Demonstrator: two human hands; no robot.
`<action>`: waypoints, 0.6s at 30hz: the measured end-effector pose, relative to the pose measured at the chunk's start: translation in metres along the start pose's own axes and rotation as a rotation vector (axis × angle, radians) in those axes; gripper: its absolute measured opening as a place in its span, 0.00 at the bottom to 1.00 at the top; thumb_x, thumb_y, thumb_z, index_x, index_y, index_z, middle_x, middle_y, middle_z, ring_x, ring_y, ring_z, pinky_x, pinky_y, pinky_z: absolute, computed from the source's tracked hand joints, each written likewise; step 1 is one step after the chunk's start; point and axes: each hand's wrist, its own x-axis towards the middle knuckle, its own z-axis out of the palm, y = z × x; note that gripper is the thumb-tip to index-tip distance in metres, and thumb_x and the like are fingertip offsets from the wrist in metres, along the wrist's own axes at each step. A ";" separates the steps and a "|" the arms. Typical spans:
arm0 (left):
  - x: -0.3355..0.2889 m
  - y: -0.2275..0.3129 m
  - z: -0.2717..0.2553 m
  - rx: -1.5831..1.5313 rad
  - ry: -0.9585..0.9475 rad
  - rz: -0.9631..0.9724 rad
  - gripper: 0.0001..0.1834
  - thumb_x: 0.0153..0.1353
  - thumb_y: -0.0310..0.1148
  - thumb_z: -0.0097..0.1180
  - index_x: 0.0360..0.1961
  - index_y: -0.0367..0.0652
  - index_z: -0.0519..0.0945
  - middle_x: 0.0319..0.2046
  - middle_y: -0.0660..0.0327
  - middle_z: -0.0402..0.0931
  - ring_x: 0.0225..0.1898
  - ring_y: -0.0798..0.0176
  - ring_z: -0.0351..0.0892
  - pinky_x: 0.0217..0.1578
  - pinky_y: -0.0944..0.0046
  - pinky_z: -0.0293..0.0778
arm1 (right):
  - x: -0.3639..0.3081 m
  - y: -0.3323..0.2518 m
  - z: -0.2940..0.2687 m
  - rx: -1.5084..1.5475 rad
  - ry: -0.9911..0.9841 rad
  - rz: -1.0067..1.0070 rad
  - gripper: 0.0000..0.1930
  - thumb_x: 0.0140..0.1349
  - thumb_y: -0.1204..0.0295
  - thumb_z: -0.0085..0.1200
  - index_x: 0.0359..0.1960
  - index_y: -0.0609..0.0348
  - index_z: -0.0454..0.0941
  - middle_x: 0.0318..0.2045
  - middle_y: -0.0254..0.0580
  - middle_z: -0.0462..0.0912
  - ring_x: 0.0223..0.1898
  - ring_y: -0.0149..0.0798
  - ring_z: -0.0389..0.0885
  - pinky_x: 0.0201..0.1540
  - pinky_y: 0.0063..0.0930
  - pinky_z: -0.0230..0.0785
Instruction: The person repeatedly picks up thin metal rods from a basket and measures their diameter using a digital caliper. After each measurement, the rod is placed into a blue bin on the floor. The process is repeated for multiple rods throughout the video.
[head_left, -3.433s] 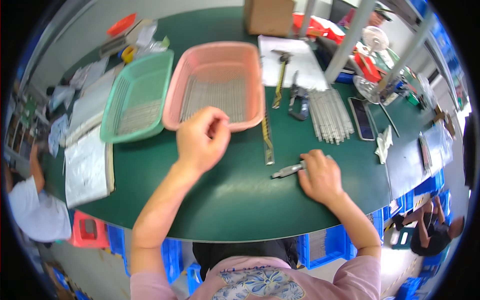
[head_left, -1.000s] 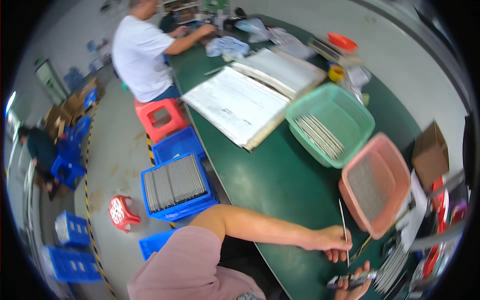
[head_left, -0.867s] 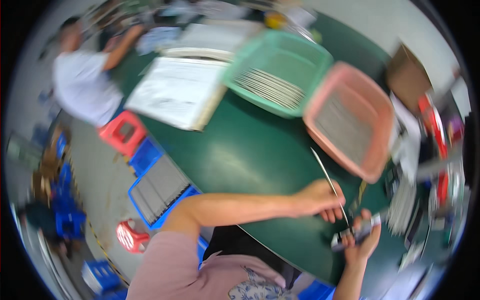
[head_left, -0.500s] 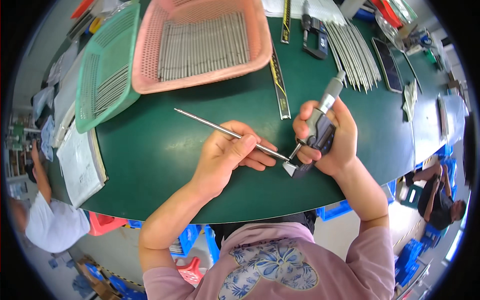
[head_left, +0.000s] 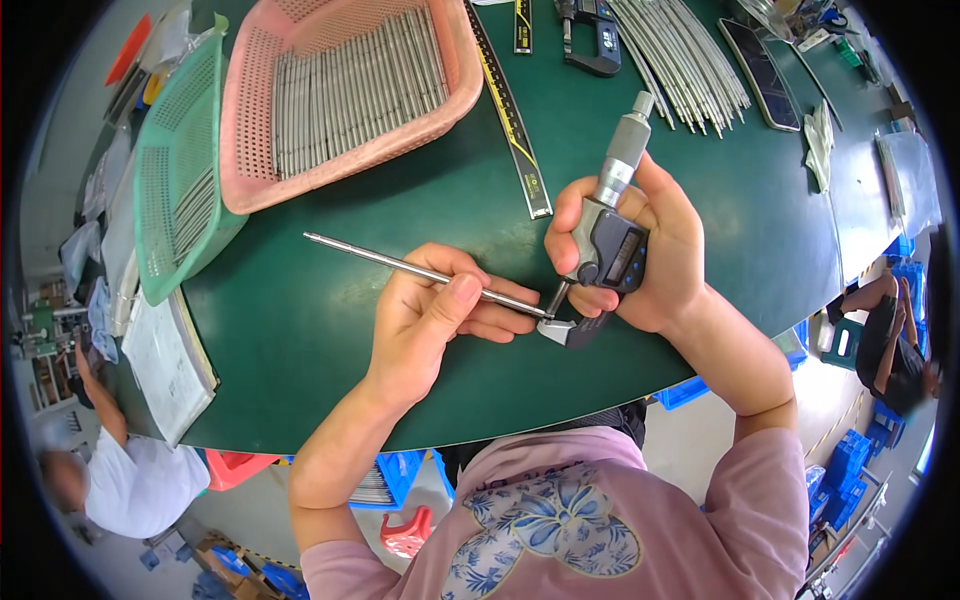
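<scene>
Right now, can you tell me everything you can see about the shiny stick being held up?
The stick is long, thin and straight, silvery and shiny like metal. Near its left end it seems to have a narrower bit. It lies slantwise, with that end farther from the person's body. The left grip pinches it between thumb and fingers, above the green table. Its right end is at the opening of the measuring tool; I can't tell if they touch.
</scene>
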 end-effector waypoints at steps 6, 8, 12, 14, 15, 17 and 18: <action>0.001 -0.001 0.000 -0.001 -0.018 0.006 0.10 0.64 0.37 0.40 0.35 0.40 0.63 0.35 0.39 0.74 0.30 0.52 0.80 0.29 0.64 0.78 | 0.001 0.000 -0.001 -0.019 -0.028 -0.038 0.35 0.58 0.40 0.21 0.29 0.62 0.70 0.20 0.48 0.74 0.07 0.33 0.60 0.10 0.23 0.57; 0.001 0.000 -0.001 -0.023 -0.033 -0.004 0.11 0.63 0.37 0.42 0.36 0.38 0.63 0.35 0.39 0.74 0.31 0.55 0.79 0.29 0.65 0.77 | 0.001 0.001 -0.003 -0.050 -0.019 -0.037 0.36 0.58 0.39 0.22 0.29 0.62 0.71 0.20 0.48 0.74 0.07 0.33 0.60 0.10 0.22 0.57; 0.001 -0.001 -0.002 -0.022 -0.040 -0.008 0.11 0.64 0.36 0.41 0.36 0.38 0.63 0.35 0.38 0.74 0.31 0.55 0.79 0.29 0.65 0.77 | 0.001 0.002 -0.003 -0.070 -0.002 -0.036 0.37 0.57 0.37 0.22 0.28 0.62 0.71 0.20 0.49 0.74 0.07 0.33 0.61 0.10 0.22 0.57; 0.001 0.000 -0.002 -0.018 -0.040 -0.001 0.10 0.64 0.35 0.41 0.36 0.38 0.63 0.35 0.38 0.73 0.30 0.55 0.80 0.29 0.65 0.77 | 0.001 0.002 -0.002 -0.034 -0.018 -0.038 0.37 0.57 0.37 0.22 0.28 0.62 0.71 0.20 0.49 0.74 0.07 0.33 0.61 0.10 0.22 0.57; 0.001 0.000 -0.003 -0.020 -0.039 -0.001 0.10 0.64 0.35 0.41 0.36 0.38 0.63 0.35 0.38 0.73 0.30 0.55 0.80 0.29 0.65 0.77 | 0.001 0.002 -0.002 -0.008 -0.032 -0.037 0.37 0.57 0.37 0.22 0.28 0.62 0.71 0.20 0.49 0.74 0.07 0.33 0.61 0.10 0.22 0.57; 0.001 -0.001 -0.003 -0.024 -0.040 -0.004 0.10 0.64 0.35 0.41 0.36 0.38 0.63 0.35 0.38 0.73 0.30 0.54 0.80 0.29 0.65 0.77 | 0.001 0.001 -0.001 0.017 -0.030 -0.027 0.37 0.57 0.37 0.22 0.28 0.62 0.71 0.20 0.49 0.74 0.07 0.33 0.61 0.10 0.22 0.57; 0.001 -0.001 -0.003 -0.021 -0.043 0.000 0.10 0.64 0.35 0.41 0.36 0.38 0.63 0.35 0.38 0.73 0.30 0.54 0.80 0.29 0.65 0.77 | 0.001 0.000 -0.001 0.017 -0.016 -0.016 0.37 0.57 0.37 0.22 0.27 0.62 0.71 0.20 0.49 0.74 0.07 0.33 0.61 0.10 0.22 0.57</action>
